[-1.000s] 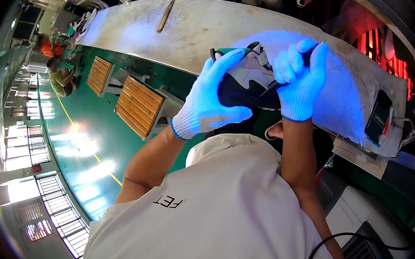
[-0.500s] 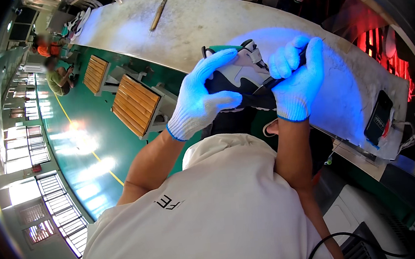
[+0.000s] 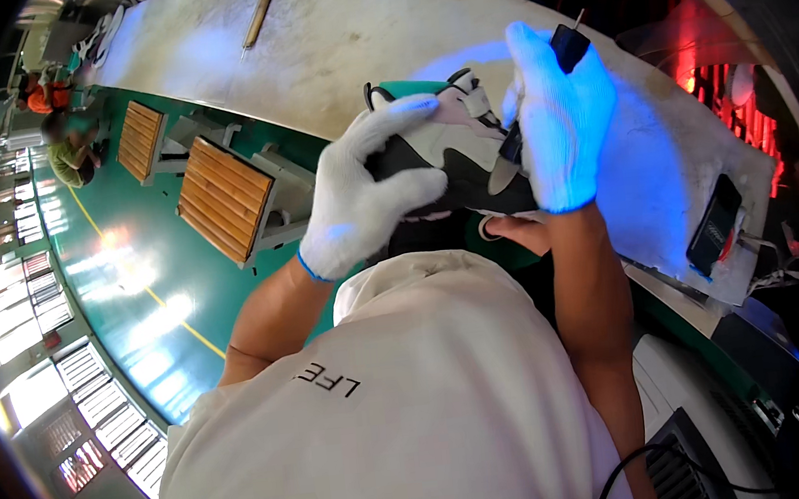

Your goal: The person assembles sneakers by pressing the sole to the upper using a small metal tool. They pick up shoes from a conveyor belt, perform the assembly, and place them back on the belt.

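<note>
Shoe [image 3: 454,162], black, white and green, held up in the air over the near edge of the pale worktable [image 3: 321,36], just in front of the chest. Left hand [image 3: 366,200], white knit glove, wraps the shoe from the near side; fingers [image 3: 401,115] curled together over the upper, thumb pressed against the dark side panel, so clamped on it. Right hand [image 3: 556,124], same glove, closed around a dark hand tool [image 3: 567,41] whose thin tip pokes up past the knuckles; lower end of the tool meets the shoe's side. Blue-violet glow on the table and on both gloves. Judgement: shoe is light, upper soft and yielding, sole stiffer, so grip best across upper and sole together, as the left hand does; knit gloves should limit slip. Dark phone [image 3: 714,224] lies on the table's right end; slatted wooden stools [image 3: 222,199] stand on the green floor to the left
</note>
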Motion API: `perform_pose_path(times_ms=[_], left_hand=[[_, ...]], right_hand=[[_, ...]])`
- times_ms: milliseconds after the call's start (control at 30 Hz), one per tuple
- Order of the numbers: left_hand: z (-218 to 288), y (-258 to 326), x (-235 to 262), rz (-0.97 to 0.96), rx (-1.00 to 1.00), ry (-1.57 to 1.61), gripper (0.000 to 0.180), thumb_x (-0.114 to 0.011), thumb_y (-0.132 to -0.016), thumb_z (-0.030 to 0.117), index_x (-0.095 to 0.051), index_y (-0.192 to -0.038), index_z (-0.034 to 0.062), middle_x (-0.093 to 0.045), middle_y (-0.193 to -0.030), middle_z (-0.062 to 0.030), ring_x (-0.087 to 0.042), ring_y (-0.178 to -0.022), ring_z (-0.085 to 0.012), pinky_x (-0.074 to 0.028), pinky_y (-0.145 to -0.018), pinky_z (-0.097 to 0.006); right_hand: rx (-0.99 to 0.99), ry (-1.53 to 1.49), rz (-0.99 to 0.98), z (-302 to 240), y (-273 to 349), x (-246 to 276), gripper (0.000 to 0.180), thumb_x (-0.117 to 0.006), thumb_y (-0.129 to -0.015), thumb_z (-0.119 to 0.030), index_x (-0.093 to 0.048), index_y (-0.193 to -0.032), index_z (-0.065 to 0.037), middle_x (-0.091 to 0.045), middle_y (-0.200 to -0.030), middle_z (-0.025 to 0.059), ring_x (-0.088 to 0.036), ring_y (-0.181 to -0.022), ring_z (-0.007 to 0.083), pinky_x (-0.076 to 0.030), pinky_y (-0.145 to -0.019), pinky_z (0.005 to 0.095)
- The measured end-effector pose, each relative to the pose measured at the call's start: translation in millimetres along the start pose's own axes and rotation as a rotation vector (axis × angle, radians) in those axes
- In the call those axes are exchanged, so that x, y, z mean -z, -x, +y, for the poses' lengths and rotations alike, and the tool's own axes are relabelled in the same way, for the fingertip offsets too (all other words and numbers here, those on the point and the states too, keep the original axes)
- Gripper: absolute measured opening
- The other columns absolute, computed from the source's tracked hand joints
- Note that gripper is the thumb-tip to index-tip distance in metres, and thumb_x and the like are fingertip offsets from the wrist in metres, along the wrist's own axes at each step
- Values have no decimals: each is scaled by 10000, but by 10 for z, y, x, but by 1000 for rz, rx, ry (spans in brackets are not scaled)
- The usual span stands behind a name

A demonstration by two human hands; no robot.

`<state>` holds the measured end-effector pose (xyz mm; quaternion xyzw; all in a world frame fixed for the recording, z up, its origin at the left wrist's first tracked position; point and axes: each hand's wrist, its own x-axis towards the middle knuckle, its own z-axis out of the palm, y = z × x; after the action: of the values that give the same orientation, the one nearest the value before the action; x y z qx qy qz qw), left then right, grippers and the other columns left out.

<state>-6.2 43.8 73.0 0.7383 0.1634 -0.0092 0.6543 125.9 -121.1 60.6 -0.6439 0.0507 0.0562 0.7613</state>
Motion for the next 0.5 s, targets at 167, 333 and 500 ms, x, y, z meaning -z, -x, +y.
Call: perform_pose_path(times_ms=[167,333,500], left_hand=[[-348,-472,292,-111,-26,93,638,-789,-884,83,-713,-1515,29,-603,-1596,-191,-650,-1371,-256,-501,-1186,-365],[-124,-450,217,-126,-371,-581,679,-861,-850,256,-732,-1508,154,-443,-1729,-287,-586,-1490,-464,-488,-1228,-488],[-96,-777,-829,-517,-590,-1098,438,-829,-865,272,-736,-1262,111,-763,-1164,-173,-713,-1192,-401,-554,-1035,-539]], right_hand=[[24,141,-40,4,-589,746,253,-837,-1019,-295,-706,-1060,-83,-556,-724,-45,-527,-562,98,-457,-516,313],[-24,87,249,579,-132,1798,206,-735,-1098,-256,-644,-1073,-73,-551,-665,14,-535,-491,133,-404,-446,311],[17,91,192,638,51,1700,182,-723,-1069,-200,-668,-1098,-29,-583,-670,45,-548,-474,158,-450,-457,337]])
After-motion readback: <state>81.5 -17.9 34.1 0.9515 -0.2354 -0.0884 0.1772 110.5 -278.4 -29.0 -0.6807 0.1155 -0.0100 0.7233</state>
